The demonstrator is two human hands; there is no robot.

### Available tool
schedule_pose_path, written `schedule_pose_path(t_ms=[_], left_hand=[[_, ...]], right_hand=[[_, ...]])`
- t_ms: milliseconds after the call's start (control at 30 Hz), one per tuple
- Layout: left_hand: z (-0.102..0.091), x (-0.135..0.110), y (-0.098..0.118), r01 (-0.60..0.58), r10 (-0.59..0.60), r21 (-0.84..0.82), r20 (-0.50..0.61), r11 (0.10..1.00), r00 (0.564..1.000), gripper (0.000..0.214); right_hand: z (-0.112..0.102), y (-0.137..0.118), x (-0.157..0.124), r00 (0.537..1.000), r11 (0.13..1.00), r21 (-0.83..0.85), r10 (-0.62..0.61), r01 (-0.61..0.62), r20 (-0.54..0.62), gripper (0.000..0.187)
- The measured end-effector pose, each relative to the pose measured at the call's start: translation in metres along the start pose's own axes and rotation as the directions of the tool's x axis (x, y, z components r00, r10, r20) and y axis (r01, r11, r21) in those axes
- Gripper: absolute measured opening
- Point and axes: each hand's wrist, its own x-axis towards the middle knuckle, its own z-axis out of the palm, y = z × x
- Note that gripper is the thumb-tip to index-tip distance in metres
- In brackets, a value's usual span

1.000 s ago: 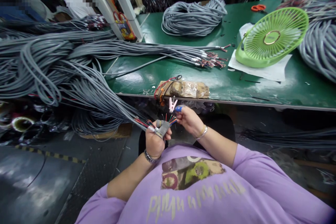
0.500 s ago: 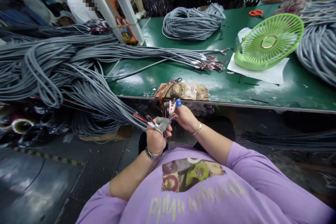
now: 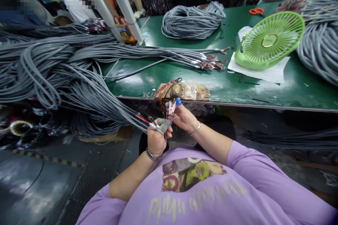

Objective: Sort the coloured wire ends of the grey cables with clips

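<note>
Green fan [image 3: 270, 38], coiled grey cable [image 3: 192, 21] and orange scissors [image 3: 255, 11] on the green table [image 3: 290, 91].

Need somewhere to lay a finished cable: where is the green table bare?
Two bare patches on the green table: the front strip right of the wooden block, in front of the paper under the fan; and a smaller patch between the block and the straight cable bundle. Crowded: the left end under the grey cable heap, the right edge under more cables.
</note>
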Motion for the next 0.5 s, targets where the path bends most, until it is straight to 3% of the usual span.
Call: schedule_pose_path(t_ms=[233,400,500], left_hand=[[-0.006,-0.009,0.000,-0.046,0.045,0.018,0.027,0.999,0.999,0.023],[-0.013,-0.010,-0.006,-0.071,0.067,0.076,0.052,0.995,0.996,0.022],[-0.015,-0.010,-0.012,-0.068,0.058,0.149,0.071,0.987,0.996,0.022]], right_hand=[[-0.011,-0.008,-0.011,0.980,0.984,-0.110,0.153,-0.139,0.129,0.060],[-0.023,-0.015,-0.024,0.930,0.909,-0.371,0.288,-0.190,0.227,0.048],[-0.024,-0.019,-0.029,0.949,0.856,-0.500,0.252,-0.128,0.189,0.039]])
